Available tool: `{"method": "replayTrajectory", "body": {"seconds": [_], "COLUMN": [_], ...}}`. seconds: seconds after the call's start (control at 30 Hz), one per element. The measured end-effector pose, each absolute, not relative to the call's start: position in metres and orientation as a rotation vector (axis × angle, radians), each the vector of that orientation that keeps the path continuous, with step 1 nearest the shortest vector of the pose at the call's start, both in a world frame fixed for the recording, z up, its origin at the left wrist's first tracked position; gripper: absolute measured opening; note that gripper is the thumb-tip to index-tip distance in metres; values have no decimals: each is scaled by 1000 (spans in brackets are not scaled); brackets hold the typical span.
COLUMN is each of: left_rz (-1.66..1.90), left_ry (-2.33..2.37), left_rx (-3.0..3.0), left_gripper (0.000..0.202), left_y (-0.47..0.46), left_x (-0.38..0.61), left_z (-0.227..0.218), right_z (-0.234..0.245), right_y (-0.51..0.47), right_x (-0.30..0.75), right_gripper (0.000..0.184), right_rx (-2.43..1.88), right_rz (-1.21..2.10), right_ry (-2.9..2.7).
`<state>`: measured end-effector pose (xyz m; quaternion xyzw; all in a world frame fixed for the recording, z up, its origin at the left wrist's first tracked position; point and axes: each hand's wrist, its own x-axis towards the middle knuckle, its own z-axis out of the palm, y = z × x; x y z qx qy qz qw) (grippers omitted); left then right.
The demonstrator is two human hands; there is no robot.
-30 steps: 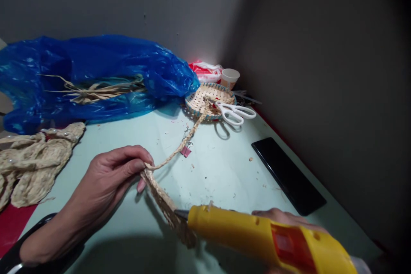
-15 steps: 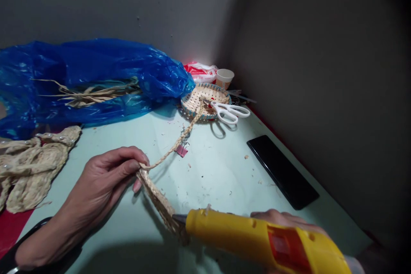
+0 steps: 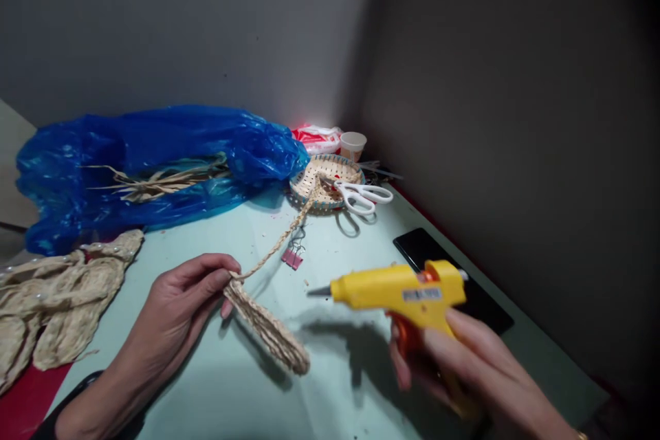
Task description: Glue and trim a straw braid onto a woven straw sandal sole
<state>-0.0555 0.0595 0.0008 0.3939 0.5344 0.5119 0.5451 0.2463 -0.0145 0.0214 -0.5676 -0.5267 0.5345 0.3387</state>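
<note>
Between the thumb and fingers of my left hand (image 3: 188, 306) is one end of a coiled piece of braided straw (image 3: 271, 333), a flat elongated shape slanting down to the right. A loose straw braid (image 3: 281, 242) runs from that pinch back to the basket. My right hand (image 3: 464, 357) is wrapped around the handle of a yellow hot glue gun (image 3: 397, 289). Its dark nozzle points left, above the table and apart from the straw piece. A pink binder clip (image 3: 293, 258) lies behind the coil.
White-handled scissors (image 3: 364, 198) rest on a woven basket (image 3: 299, 191). A paper cup (image 3: 353, 144) and red-white packet (image 3: 315, 139) stand behind. A black phone (image 3: 489, 306) lies at right. A blue plastic bag (image 3: 170, 124) with dry strips and finished-looking straw pieces (image 3: 77, 316) are at left.
The glue gun has drawn away from the straw coil, up and to the right, and turned so its side shows. My left hand keeps its pinch. The view has tilted slightly.
</note>
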Motion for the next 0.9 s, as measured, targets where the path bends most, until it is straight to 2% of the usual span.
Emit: {"method": "replayTrajectory", "body": {"seconds": [0.1, 0.23, 0.33, 0.43, 0.53, 0.63, 0.7, 0.8, 0.9], "left_rz": [1205, 1153, 1092, 1049, 1016, 963, 923, 872, 868], "left_ry": [1269, 1262, 1260, 1263, 1258, 1252, 1269, 1300, 1314], "left_rx": [940, 959, 958, 960, 1003, 1072, 1102, 1129, 1141], "left_gripper": [21, 19, 19, 18, 15, 16, 17, 18, 17], "left_y": [59, 54, 48, 44, 42, 40, 38, 35, 33], "left_x": [-57, -57, -54, -50, -48, -48, -46, -43, -41], "left_z": [-1, 2, 9, 16, 20, 22, 23, 25, 25], "right_z": [11, -10, -14, -7, 2, 8, 13, 24, 37], "right_y": [7, 17, 18, 20, 23, 24, 24, 29, 44], "right_x": [244, 249, 250, 252, 258, 266, 264, 245, 215], "right_gripper": [49, 41, 39, 45, 52, 51, 45, 32, 30], "right_rx": [-1308, -1176, -1196, -1312, -1605, -2014, -2099, -1646, -1109], "right_rz": [1648, 1757, 1762, 1694, 1334, 564, 203, -27, 36], "right_ry": [-1029, -795, -835, -1086, -1583, -2070, -2197, -2320, -2439]}}
